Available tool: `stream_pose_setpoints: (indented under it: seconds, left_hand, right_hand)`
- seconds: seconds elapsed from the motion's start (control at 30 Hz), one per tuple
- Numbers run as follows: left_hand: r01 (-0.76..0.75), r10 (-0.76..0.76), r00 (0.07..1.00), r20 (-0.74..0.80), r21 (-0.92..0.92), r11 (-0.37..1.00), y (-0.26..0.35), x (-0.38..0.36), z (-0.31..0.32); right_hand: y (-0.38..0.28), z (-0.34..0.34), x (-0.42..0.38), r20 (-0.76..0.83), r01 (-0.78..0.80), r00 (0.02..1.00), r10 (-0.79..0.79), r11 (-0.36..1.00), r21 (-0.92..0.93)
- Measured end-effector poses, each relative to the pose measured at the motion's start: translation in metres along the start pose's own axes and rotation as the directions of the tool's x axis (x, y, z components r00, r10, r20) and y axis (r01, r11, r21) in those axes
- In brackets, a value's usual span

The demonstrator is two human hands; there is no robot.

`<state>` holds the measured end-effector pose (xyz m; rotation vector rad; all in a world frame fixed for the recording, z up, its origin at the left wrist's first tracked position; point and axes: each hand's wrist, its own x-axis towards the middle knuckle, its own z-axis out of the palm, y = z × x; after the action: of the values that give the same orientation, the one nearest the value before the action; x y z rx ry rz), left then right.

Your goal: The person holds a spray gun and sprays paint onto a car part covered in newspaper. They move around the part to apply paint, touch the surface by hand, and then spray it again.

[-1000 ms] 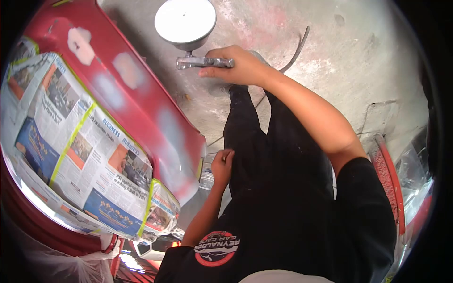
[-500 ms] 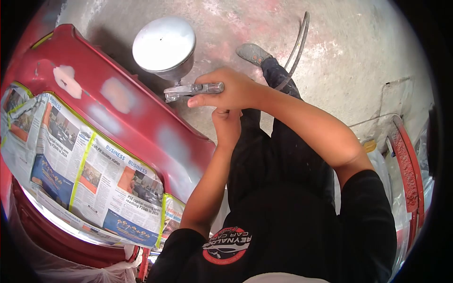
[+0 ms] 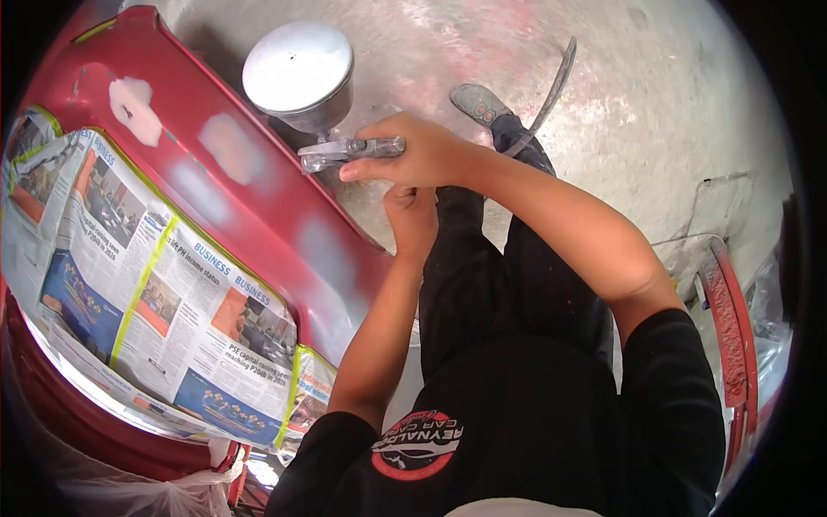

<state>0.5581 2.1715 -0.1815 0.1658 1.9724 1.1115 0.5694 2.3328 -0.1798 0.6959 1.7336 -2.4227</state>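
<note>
A spray gun (image 3: 353, 152) with a round silver cup (image 3: 299, 73) on top is held in my right hand (image 3: 413, 150), its nozzle facing the red bumper (image 3: 258, 202) on the left. Just below it, my left hand (image 3: 412, 211) is closed near the gun's lower part; what it grips is hidden under my right hand. Pale primer-like patches (image 3: 231, 148) mark the bumper. Newspaper (image 3: 202, 297) held by yellow-green tape (image 3: 142, 293) covers the area beside it.
A hose (image 3: 551, 99) runs along the concrete floor (image 3: 629, 129) by my shoe (image 3: 480, 102). At the right stands a red metal frame (image 3: 732, 332) near clear plastic. Plastic sheeting (image 3: 155, 491) hangs at the lower left.
The bumper and newspaper sit slightly differently in view, as the camera has shifted. Both hands and the gun appear slightly higher. The hose has changed its curve.
</note>
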Motion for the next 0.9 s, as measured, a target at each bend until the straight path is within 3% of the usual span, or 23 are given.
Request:
stream_pose_setpoints:
  seconds: [0.07, 0.13, 0.17, 0.23, 0.33, 0.43, 0.6, 0.9]
  left_hand:
    - [0.058, -0.058, 0.998, 0.021, -0.011, 0.998, -0.003, -0.002, -0.004]
    - [0.154, -0.153, 0.987, 0.042, -0.017, 0.988, -0.005, -0.006, -0.006]
    - [0.129, -0.154, 0.984, 0.095, 0.224, 0.966, -0.013, -0.014, -0.010]
    - [0.026, -0.191, 0.964, 0.186, 0.646, 0.763, -0.046, -0.046, -0.028]
    - [0.105, -0.454, 0.884, 0.109, 0.901, 0.421, -0.101, -0.113, -0.043]
    - [0.268, -0.623, 0.778, 0.081, 0.854, 0.445, -0.095, -0.116, -0.045]
    - [0.298, -0.649, 0.759, 0.055, 0.857, 0.421, -0.091, -0.104, -0.035]
    - [0.331, -0.655, 0.754, 0.040, 0.839, 0.432, -0.094, -0.104, -0.034]
  right_hand:
    - [0.009, 0.010, 0.004, -0.077, 0.047, 0.996, -0.049, 0.999, -0.023]
    - [0.008, 0.009, 0.008, -0.037, 0.062, 0.997, -0.066, 0.994, -0.086]
    - [0.004, 0.007, 0.011, -0.017, 0.073, 0.997, -0.075, 0.991, -0.116]
    - [-0.003, 0.002, 0.029, -0.004, 0.094, 0.995, -0.098, 0.967, -0.238]
    - [-0.007, 0.002, 0.047, -0.070, 0.106, 0.988, -0.136, 0.940, -0.324]
    - [-0.023, 0.000, 0.047, -0.045, 0.040, 0.997, -0.061, 0.931, -0.362]
    - [-0.041, -0.007, 0.043, 0.143, 0.057, 0.990, 0.010, 0.885, -0.461]
    - [-0.047, -0.013, 0.092, -0.229, 0.183, 0.938, -0.262, 0.931, -0.316]
